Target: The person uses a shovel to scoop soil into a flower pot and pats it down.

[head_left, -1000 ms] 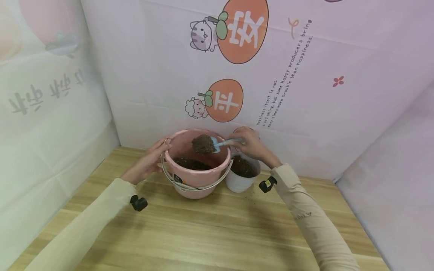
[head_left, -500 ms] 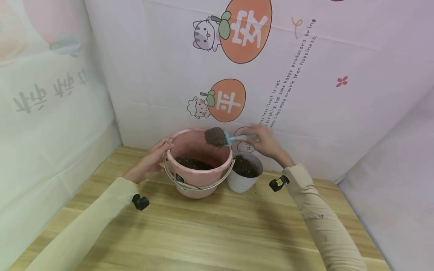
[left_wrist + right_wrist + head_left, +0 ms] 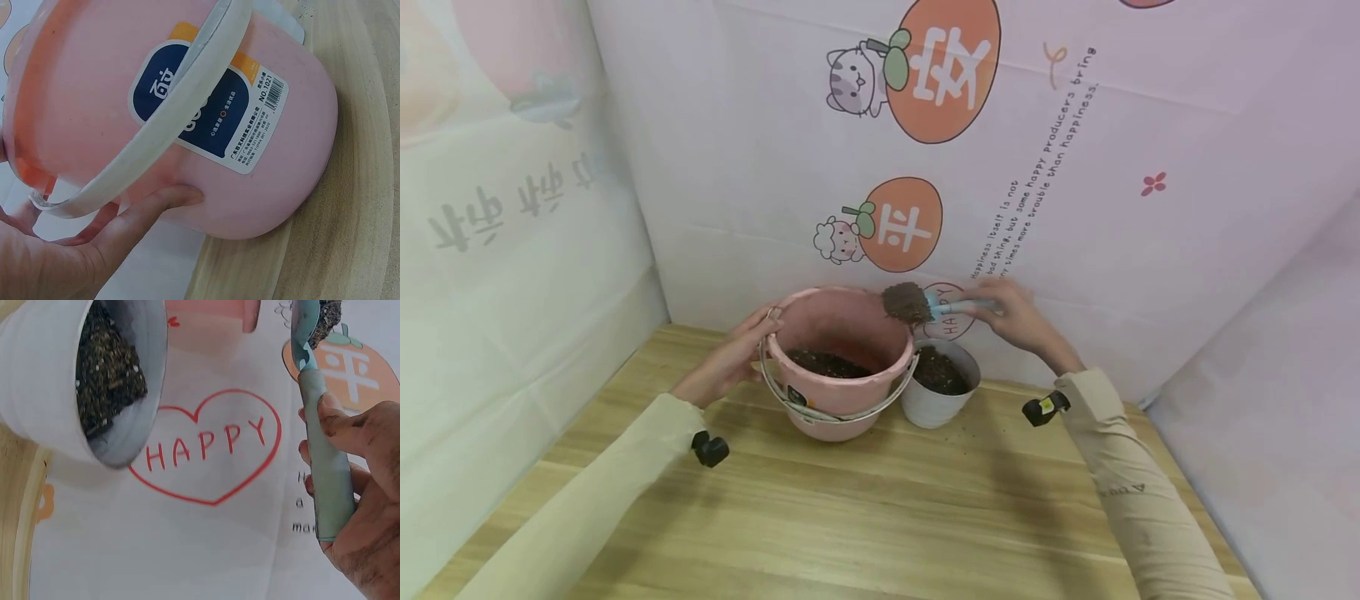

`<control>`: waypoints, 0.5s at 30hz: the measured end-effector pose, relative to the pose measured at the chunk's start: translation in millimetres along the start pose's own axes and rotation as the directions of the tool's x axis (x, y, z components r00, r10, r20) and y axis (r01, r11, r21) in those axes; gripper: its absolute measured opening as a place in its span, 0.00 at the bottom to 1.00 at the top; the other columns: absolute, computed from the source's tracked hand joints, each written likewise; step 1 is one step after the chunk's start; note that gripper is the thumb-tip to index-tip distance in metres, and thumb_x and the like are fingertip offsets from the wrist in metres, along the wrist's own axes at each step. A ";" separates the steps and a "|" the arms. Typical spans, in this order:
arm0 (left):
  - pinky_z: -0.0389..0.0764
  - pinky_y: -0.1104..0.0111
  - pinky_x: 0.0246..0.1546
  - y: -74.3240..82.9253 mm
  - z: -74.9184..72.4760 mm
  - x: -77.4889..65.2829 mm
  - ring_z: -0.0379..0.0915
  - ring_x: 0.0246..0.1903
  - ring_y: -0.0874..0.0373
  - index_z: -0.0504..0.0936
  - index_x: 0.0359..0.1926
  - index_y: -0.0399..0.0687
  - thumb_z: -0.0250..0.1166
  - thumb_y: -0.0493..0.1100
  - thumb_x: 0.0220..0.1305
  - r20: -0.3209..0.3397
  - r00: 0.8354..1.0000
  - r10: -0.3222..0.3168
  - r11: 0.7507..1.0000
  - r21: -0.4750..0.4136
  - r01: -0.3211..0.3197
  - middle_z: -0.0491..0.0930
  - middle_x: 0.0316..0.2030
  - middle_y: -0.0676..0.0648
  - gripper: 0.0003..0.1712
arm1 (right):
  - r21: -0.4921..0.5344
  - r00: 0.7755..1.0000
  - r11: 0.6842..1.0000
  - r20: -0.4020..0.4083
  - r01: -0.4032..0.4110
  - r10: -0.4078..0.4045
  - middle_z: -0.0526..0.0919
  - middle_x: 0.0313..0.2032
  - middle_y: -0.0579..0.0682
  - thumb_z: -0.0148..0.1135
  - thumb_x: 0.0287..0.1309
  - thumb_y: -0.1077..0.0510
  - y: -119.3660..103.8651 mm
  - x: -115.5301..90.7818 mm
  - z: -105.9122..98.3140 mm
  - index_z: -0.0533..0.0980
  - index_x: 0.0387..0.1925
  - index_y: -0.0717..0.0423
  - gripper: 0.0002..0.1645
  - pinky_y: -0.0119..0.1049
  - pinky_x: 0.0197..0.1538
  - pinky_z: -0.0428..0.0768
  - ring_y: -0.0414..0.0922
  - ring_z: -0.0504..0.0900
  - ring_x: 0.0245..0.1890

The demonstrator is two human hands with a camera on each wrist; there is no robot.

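Observation:
My right hand [image 3: 1011,312] grips the pale blue-green handle of a small garden trowel [image 3: 328,462]. A heaped clump of dark soil [image 3: 907,303] sits on its blade, above the right rim of the pink bucket [image 3: 842,396] and near the white flowerpot [image 3: 932,408]. At the bucket's left side my left hand [image 3: 730,354] holds it, fingers at the rim and thumb pressed against the labelled wall in the left wrist view. Dark soil [image 3: 827,363] lies in the bottom of the bucket. The flowerpot, standing to the right, is partly filled with potting soil [image 3: 106,375].
The bucket's white handle [image 3: 150,125] hangs down over its front. Soil crumbs [image 3: 967,433] dot the wooden table [image 3: 850,517] beside the flowerpot. A white printed cloth wall [image 3: 1075,208] stands right behind the bucket and flowerpot.
My right hand has carried the loaded trowel to the right, from over the bucket's middle to its right rim beside the flowerpot. The left hand keeps its hold on the bucket.

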State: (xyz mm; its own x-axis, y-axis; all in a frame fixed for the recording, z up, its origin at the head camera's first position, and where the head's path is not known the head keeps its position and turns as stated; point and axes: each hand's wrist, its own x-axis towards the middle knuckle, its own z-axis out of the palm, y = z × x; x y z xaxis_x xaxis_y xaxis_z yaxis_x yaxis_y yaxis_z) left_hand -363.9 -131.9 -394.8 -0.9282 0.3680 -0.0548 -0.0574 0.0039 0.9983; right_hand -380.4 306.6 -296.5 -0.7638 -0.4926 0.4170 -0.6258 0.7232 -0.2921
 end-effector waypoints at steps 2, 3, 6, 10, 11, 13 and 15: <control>0.79 0.58 0.46 0.6 0.3 -0.3 0.52 0.75 0.35 0.40 0.86 0.65 0.49 0.58 0.82 0.001 1.000 0.000 1.000 -0.001 0.000 0.43 0.84 0.40 0.42 | 0.001 1.000 1.000 -0.002 0.002 -0.002 0.87 0.50 0.63 0.67 0.66 0.67 4.8 -2.4 -4.0 0.85 0.51 0.66 0.13 0.59 0.63 0.67 0.60 0.78 0.53; 0.79 0.57 0.47 0.7 0.2 -0.2 0.51 0.75 0.35 0.40 0.86 0.65 0.50 0.58 0.82 0.002 1.000 0.001 1.000 0.000 -0.001 0.43 0.84 0.40 0.42 | 0.004 1.000 1.000 -0.001 0.005 -0.005 0.87 0.49 0.64 0.67 0.65 0.68 7.4 -3.6 -5.9 0.85 0.51 0.67 0.13 0.59 0.62 0.68 0.60 0.78 0.52; 0.79 0.57 0.46 0.5 0.1 1.0 0.51 0.76 0.35 0.41 0.86 0.66 0.50 0.58 0.81 0.000 1.000 -0.001 1.000 -0.003 0.001 0.43 0.84 0.40 0.42 | 0.010 1.000 1.000 0.008 0.016 -0.016 0.87 0.46 0.63 0.68 0.65 0.68 14.4 -7.9 -11.4 0.85 0.51 0.67 0.13 0.56 0.58 0.70 0.59 0.80 0.48; 0.81 0.57 0.43 0.3 0.3 1.7 0.52 0.75 0.32 0.41 0.86 0.66 0.49 0.57 0.81 0.003 1.000 -0.003 1.000 -0.007 0.003 0.44 0.83 0.38 0.41 | 0.015 1.000 1.000 0.013 0.016 -0.016 0.87 0.45 0.62 0.68 0.65 0.67 22.0 -15.3 -17.5 0.85 0.49 0.67 0.12 0.54 0.58 0.69 0.59 0.80 0.48; 0.82 0.57 0.43 0.3 0.3 1.7 0.52 0.75 0.32 0.40 0.86 0.66 0.49 0.57 0.81 0.004 1.000 -0.004 1.000 -0.008 0.004 0.44 0.83 0.37 0.41 | 0.014 1.000 1.000 0.013 0.013 -0.013 0.87 0.46 0.63 0.68 0.65 0.67 23.6 -17.3 -18.8 0.85 0.49 0.67 0.12 0.55 0.59 0.69 0.60 0.80 0.48; 0.82 0.58 0.42 0.4 0.0 1.4 0.53 0.75 0.31 0.40 0.86 0.66 0.49 0.57 0.81 0.006 1.000 -0.006 1.000 -0.009 0.006 0.44 0.83 0.37 0.42 | 0.020 1.000 1.000 0.012 0.006 -0.006 0.87 0.47 0.65 0.67 0.66 0.67 26.5 -21.0 -21.2 0.85 0.47 0.67 0.11 0.58 0.60 0.69 0.61 0.80 0.50; 0.82 0.58 0.43 0.8 -0.9 0.9 0.52 0.75 0.32 0.40 0.86 0.66 0.49 0.57 0.81 0.006 1.000 -0.003 1.000 -0.006 0.003 0.44 0.83 0.37 0.42 | 0.026 1.000 1.000 0.014 0.003 -0.003 0.87 0.48 0.66 0.67 0.65 0.68 28.5 -23.8 -23.0 0.85 0.47 0.68 0.10 0.60 0.61 0.71 0.63 0.81 0.51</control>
State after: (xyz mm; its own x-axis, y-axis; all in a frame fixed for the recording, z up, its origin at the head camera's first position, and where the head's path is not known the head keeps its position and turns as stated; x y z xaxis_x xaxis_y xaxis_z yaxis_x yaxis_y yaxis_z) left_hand -365.1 -132.5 -394.0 -0.9259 0.3733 -0.0580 -0.0626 -0.0002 0.9980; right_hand -376.4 350.0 -294.9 -0.7641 -0.5018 0.4054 -0.6318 0.7088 -0.3136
